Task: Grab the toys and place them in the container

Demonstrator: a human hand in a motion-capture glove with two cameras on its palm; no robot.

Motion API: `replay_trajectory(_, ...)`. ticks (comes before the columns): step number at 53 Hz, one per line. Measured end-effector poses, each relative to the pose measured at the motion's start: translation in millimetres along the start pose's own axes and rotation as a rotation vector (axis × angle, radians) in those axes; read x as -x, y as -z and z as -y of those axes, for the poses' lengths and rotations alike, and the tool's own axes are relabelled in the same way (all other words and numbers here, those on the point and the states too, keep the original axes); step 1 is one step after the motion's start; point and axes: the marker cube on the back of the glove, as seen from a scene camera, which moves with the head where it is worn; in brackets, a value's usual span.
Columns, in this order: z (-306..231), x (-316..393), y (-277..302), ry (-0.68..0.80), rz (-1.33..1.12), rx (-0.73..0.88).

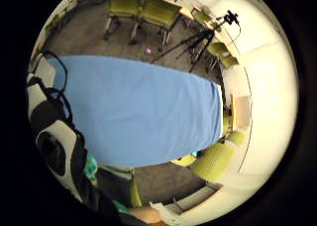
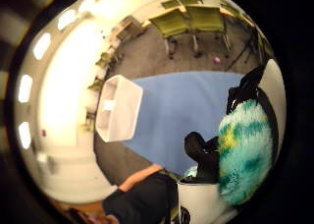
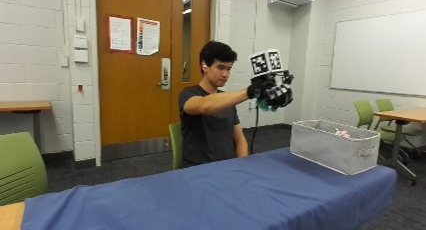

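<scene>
In the outside view the person seated behind the blue-covered table (image 3: 219, 190) holds the gloved right hand (image 3: 271, 92) raised high, at about head height. The fingers curl round a fuzzy teal and yellow toy (image 3: 263, 106), of which only a bit shows under the glove. The thumb side palm view shows that furry toy (image 2: 245, 150) close against the palm with a black-gloved finger (image 2: 198, 150) curled beside it. The grey fabric container (image 3: 335, 145) stands at the table's right end, below and to the right of the hand; something pink (image 3: 342, 133) peeks over its rim. The container (image 2: 117, 108) looks white from above.
Green chairs (image 3: 20, 165) stand at the left and behind the container by a wooden table (image 3: 403, 115). A camera tripod (image 1: 208, 35) stands on the floor beyond the table. The blue cloth (image 1: 138, 112) shows no other toys.
</scene>
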Motion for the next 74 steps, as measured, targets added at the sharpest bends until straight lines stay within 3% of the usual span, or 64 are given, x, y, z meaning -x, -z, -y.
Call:
replay_trajectory(13, 34.0, 182.0, 31.5, 0.374, 0.059, -0.059)
replay_trajectory(25, 67.8, 332.4, 9.5, 0.367, 0.067, -0.034)
replay_trajectory(29, 87.4, 301.2, -5.8, 0.512, 0.1, -0.024)
replay_trajectory(36, 92.0, 309.0, -27.4, 0.598, 0.059, -0.015)
replay_trajectory(46, 84.4, 332.8, -35.6, 0.553, 0.183, 0.017)
replay_trajectory(49, 86.6, 328.0, -43.1, 0.485, 0.112, 0.082)
replay_trajectory(52, 87.4, 315.8, -50.1, 0.509, 0.027, 0.11)
replay_trajectory(58, 80.6, 298.1, -49.7, 0.559, 0.023, 0.095)
replay_trajectory(61, 74.8, 297.7, -43.9, 0.489, 0.098, 0.091)
replay_trajectory(66, 70.2, 267.9, -46.9, 0.487, -0.005, 0.027)
replay_trajectory(74, 8.6, 280.5, -46.5, 0.412, -0.063, 0.107)
